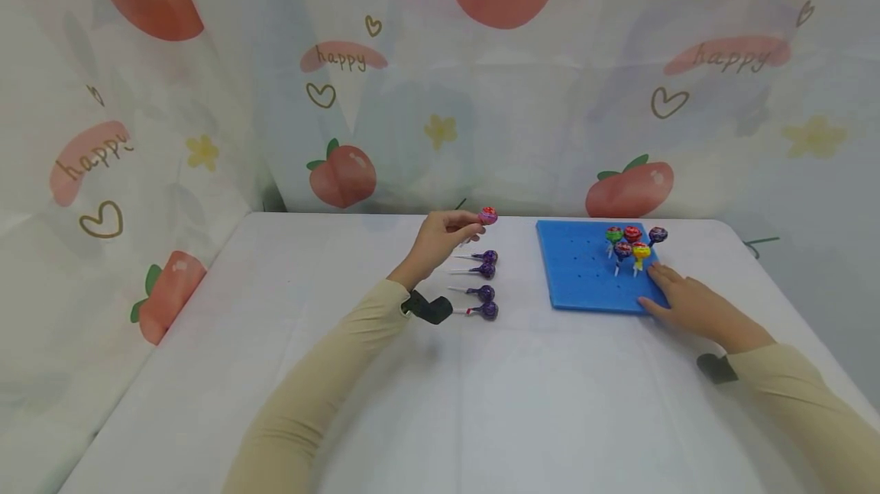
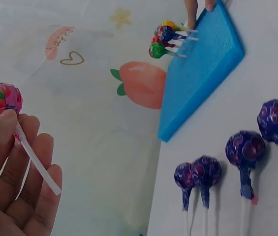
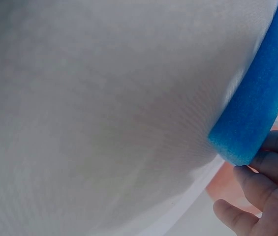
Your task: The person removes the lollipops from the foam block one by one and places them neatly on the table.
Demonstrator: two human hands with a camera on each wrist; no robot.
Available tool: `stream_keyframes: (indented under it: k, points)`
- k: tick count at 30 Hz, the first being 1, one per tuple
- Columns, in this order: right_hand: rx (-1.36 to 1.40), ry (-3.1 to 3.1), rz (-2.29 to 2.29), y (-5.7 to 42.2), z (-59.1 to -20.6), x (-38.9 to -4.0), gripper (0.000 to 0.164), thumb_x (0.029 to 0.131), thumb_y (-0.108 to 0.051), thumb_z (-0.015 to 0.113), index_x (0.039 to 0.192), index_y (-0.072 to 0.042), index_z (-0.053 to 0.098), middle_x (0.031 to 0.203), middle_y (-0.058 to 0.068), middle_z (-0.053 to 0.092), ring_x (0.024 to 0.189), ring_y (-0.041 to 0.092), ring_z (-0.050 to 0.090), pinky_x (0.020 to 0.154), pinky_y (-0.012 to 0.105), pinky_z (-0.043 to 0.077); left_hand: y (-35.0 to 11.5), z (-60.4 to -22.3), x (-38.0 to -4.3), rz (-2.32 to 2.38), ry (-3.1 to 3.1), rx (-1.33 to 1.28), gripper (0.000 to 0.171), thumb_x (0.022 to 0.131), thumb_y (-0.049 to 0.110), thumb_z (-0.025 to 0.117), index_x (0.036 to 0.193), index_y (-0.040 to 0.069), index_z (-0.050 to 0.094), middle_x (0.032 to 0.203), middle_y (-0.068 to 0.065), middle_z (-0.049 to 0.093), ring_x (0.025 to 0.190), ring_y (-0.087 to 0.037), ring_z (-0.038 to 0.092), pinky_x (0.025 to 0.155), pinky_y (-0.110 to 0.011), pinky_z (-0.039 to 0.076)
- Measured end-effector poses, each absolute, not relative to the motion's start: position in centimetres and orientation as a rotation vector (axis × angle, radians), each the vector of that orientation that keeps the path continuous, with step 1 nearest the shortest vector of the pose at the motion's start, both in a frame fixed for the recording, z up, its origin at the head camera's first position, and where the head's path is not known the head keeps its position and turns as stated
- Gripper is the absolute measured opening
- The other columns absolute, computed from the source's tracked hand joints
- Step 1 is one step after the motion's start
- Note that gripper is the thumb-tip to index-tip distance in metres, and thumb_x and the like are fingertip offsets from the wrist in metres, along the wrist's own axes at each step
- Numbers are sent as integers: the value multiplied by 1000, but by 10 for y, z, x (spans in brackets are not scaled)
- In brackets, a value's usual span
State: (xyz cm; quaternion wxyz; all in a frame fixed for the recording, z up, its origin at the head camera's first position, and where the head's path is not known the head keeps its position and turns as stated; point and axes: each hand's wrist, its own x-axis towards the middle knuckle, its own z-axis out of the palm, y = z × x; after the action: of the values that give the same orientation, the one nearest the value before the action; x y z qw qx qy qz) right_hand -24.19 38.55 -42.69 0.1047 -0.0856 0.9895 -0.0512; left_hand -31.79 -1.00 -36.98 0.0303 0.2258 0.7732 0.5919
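My left hand pinches a pink lollipop near the far table edge. In the left wrist view, thumb and fingers grip it just below the wrapped head, its white stick angled down across the fingers. Beneath and nearer me, several purple lollipops lie in a column, sticks to the left. My right hand rests at the right edge of a blue foam board, fingers extended and thumb by the near corner. Upright in the board's right part stand green, red, yellow and dark lollipops.
Small holes dot the board's top. A white cloth covers the table. Printed curtains hang behind it and on the left. A dark wrist mount on the left arm overlaps the nearest purple lollipop's stick in the head view.
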Motion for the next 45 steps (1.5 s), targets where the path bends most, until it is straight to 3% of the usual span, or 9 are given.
stream_keyframes:
  k: [4, 10, 20, 30, 45]
  points:
    - [-257, 2922, -152, 385, -427, -241, 86, 90, -49, 53, 138, 18, 27, 141, 41, 23, 127, 58, 25, 103, 67, 21, -23, -374, -322, 1796, 2443, 625, 21, 89, 13, 63, 105, 1, 69, 101, -18, 71, 85, -18, 68, 85, -37, 54]
    - [-261, 2924, -156, 387, -429, -240, 86, 90, -50, 52, 138, 17, 26, 141, 41, 23, 127, 58, 25, 103, 67, 21, -40, -384, -331, 1745, 2527, 544, 22, 88, 16, 65, 105, 2, 70, 100, -16, 71, 88, -21, 68, 84, -28, 54]
    - [-251, 2927, -152, 387, -429, -240, 87, 90, -50, 52, 138, 17, 27, 141, 41, 23, 127, 58, 25, 103, 67, 22, -57, -403, -346, 1579, 2667, 456, 20, 88, 22, 67, 102, 8, 72, 95, -10, 71, 87, -19, 63, 81, -29, 51]
    - [-247, 2935, -157, 386, -429, -241, 85, 90, -47, 53, 138, 17, 26, 141, 41, 23, 128, 58, 25, 103, 66, 22, -67, -425, -358, 1453, 2742, 351, 19, 88, 18, 66, 102, 6, 72, 98, -11, 71, 91, -20, 62, 78, -28, 49]
    - [-239, 2933, -151, 385, -428, -240, 83, 91, -46, 53, 139, 16, 27, 141, 40, 24, 127, 59, 26, 101, 67, 25, -74, -456, -376, 1349, 2799, 294, 17, 85, 18, 69, 97, 6, 74, 100, -11, 71, 97, -22, 59, 89, -34, 46]
